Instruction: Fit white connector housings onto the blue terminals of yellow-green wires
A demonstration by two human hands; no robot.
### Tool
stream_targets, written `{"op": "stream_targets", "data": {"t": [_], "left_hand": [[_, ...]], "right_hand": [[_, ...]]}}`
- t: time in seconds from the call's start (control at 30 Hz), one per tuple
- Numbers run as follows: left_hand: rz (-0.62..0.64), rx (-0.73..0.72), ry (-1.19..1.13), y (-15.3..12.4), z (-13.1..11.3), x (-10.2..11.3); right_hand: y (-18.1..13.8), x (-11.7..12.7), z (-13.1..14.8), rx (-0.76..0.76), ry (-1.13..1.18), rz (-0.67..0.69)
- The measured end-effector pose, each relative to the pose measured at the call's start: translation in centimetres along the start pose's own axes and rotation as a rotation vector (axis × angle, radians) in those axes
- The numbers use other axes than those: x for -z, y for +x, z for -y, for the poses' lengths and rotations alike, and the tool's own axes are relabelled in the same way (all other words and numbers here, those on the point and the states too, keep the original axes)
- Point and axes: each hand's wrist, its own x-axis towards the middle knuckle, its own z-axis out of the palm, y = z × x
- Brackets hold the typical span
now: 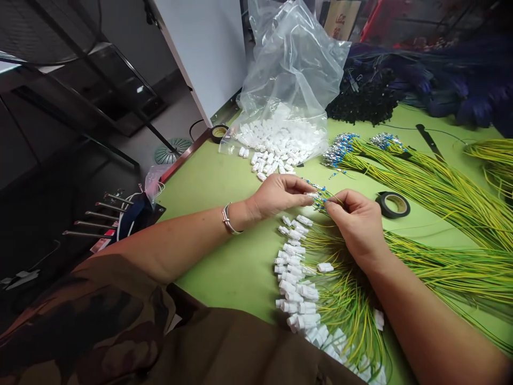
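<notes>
My left hand (280, 193) is pinched on a small white connector at its fingertips, a silver bangle on the wrist. My right hand (356, 222) is closed on a few yellow-green wires with blue terminal ends (320, 191), held right against the left fingertips. Below both hands lies a fan of yellow-green wires fitted with white connectors (298, 291). A clear plastic bag (292, 69) spills loose white connectors (276, 147) onto the green table (208, 187) just beyond my left hand.
Long bundles of yellow-green wires (433, 182) with blue terminals stretch to the right. A black tape roll (393, 204) lies beside my right hand, another (218, 131) at the table's left edge. Dark wire bundles (368, 96) and a black tool (428, 141) sit at the back.
</notes>
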Motion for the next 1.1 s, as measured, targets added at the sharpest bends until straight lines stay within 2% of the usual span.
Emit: {"op": "stream_targets", "data": {"t": [0.2,0.33,0.47,0.73,1.1], "left_hand": [[0.061,0.054,-0.057,-0.4,-0.5,0.4],[0.013,-0.003,-0.01,-0.3,-0.4,0.5],[-0.007,0.009,-0.045,-0.3,-0.2,0.3],[0.023,0.143,-0.13,-0.4,-0.4,0.7],[0.049,0.252,-0.142,-0.5,-1.1,0.5]], "right_hand": [[-0.3,-0.1,0.5,0.076,-0.161,-0.007],[-0.4,-0.3,0.2,0.123,-0.222,-0.004],[-0.4,-0.4,0.1,0.147,-0.231,-0.004],[-0.4,-0.2,0.3,0.132,-0.206,-0.054],[-0.6,-0.4,0.4,0.199,-0.255,-0.027]]}}
